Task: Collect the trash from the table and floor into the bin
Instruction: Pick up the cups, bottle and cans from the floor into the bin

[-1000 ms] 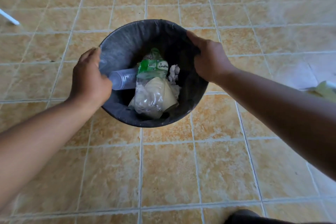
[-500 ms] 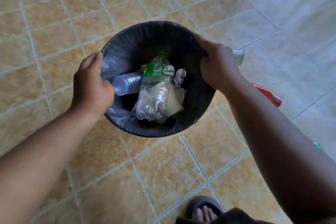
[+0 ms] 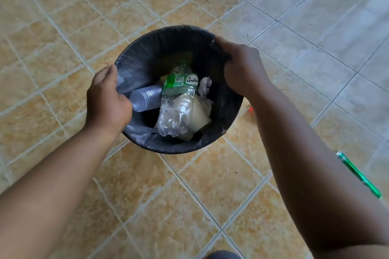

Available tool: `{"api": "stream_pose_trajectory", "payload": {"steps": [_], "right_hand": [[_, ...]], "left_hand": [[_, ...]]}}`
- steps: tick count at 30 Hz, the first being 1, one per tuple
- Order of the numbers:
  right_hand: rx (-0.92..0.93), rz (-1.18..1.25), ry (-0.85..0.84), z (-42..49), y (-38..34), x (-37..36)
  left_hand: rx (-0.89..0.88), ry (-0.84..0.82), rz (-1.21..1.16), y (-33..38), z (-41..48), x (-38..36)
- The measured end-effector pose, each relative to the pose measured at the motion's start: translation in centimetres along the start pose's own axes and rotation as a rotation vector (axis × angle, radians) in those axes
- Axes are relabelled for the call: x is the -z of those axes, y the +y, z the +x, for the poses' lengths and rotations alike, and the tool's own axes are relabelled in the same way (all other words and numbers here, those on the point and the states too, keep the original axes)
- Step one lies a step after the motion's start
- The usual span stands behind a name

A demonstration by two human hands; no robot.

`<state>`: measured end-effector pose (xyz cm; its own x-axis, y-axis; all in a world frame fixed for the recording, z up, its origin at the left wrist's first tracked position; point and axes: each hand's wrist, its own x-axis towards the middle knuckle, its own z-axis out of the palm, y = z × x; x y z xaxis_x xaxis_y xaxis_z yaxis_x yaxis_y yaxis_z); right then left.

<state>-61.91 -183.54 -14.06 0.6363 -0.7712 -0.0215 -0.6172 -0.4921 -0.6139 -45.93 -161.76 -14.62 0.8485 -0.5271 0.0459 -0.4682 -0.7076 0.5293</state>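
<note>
One black bin (image 3: 155,48), lined with a black bag, centre of view over tan floor tiles (image 3: 189,195); whether it stands on them or is lifted cannot be told. Contents: crushed clear bottle (image 3: 179,111) with green label, clear plastic cup (image 3: 145,99) on its side, crumpled paper (image 3: 205,87). Left hand (image 3: 107,99) clamped on the left rim; right hand (image 3: 242,67) curled over the far right rim. On the tiles: red scrap (image 3: 250,109) just right of the bin; green wrapper (image 3: 357,174) farther right, well apart.
</note>
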Motion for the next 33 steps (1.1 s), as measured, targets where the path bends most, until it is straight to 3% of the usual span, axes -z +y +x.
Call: {"api": "stream_pose_trajectory", "payload": {"steps": [12,23,29,33], "right_hand": [[-0.013,0.061,-0.018,2.0,0.4,-0.8],[-0.068,0.036,-0.03,0.3,-0.4,-1.6],[-0.067,0.057,-0.017,-0.1,-0.9,-1.8],[-0.066,0.031,-0.047,0.2,-0.9,-1.8]], "left_hand": [[-0.024,0.01,0.063,0.7,4.2,-0.5],[-0.099,-0.106,0.089,0.6,7.3,-0.2],[-0.236,-0.3,0.21,-0.4,8.4,0.0],[-0.286,-0.296,0.202,-0.4,8.8,-0.1]]}}
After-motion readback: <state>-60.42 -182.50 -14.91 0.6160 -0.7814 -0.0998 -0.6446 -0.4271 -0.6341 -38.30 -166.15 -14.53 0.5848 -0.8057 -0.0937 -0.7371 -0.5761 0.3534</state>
